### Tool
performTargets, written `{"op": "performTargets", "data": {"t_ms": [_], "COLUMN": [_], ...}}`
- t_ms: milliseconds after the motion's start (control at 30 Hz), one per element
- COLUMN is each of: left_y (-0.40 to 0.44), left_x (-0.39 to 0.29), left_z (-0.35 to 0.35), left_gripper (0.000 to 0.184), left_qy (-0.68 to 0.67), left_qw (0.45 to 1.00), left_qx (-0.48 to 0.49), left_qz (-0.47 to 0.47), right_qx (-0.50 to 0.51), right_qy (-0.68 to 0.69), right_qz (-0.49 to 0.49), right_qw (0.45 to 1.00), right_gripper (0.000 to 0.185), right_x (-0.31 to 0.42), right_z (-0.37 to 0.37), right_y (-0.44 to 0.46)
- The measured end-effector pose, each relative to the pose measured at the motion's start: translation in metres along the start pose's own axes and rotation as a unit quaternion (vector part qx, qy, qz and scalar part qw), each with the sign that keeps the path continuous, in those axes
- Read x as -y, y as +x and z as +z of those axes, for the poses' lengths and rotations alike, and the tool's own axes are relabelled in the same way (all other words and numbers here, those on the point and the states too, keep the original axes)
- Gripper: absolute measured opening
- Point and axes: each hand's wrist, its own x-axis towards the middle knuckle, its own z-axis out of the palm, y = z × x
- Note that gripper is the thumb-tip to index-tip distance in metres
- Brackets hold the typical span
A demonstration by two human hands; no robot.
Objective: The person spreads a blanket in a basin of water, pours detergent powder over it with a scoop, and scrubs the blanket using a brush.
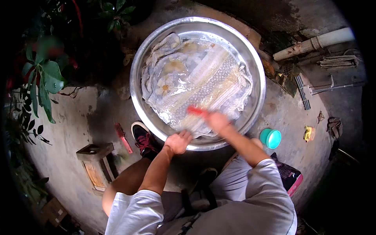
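Note:
A large round metal basin point(138, 105) stands on the floor in front of me. Spread inside it is a wet, patterned cloth point(188, 84) with pale stripes, dotted bands and flower shapes, under shiny water. My right hand point(219, 122) is closed around a red brush point(197, 111), which lies over the lower middle of the cloth. Motion blurs the brush and hand, and the bristles are hidden. At the near rim my left hand point(179, 141) has its fingers curled on the edge of the cloth; the thumb is partly hidden.
A turquoise cup point(270, 138) stands right of the basin, near a black and pink bag point(289, 176). On the left are a red-handled brush point(123, 138) and a small wooden stool point(95, 166). Leafy plants point(46, 80) and a white pipe point(315, 44) flank the basin.

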Motion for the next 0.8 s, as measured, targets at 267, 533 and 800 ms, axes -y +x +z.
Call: {"op": "performTargets", "data": {"t_ms": [267,533,800], "left_y": [0.001,0.003,0.002], "left_x": [0.0,-0.005,0.0], "left_z": [-0.022,-0.026,-0.024], "left_gripper": [0.036,0.057,0.065], "left_qy": [-0.038,-0.012,0.019], "left_qw": [0.997,0.995,0.994], "left_qx": [0.063,0.095,0.106], "left_qz": [-0.027,0.002,0.031], "right_qx": [-0.109,0.027,-0.075], "right_qy": [-0.149,-0.034,-0.121], "right_qz": [0.024,-0.096,0.069], "right_qw": [0.983,0.994,0.987], "right_gripper": [0.06,0.052,0.049], "right_x": [-0.118,-0.015,-0.083], "right_z": [-0.067,0.003,-0.07], "right_y": [0.062,0.002,0.049]}}
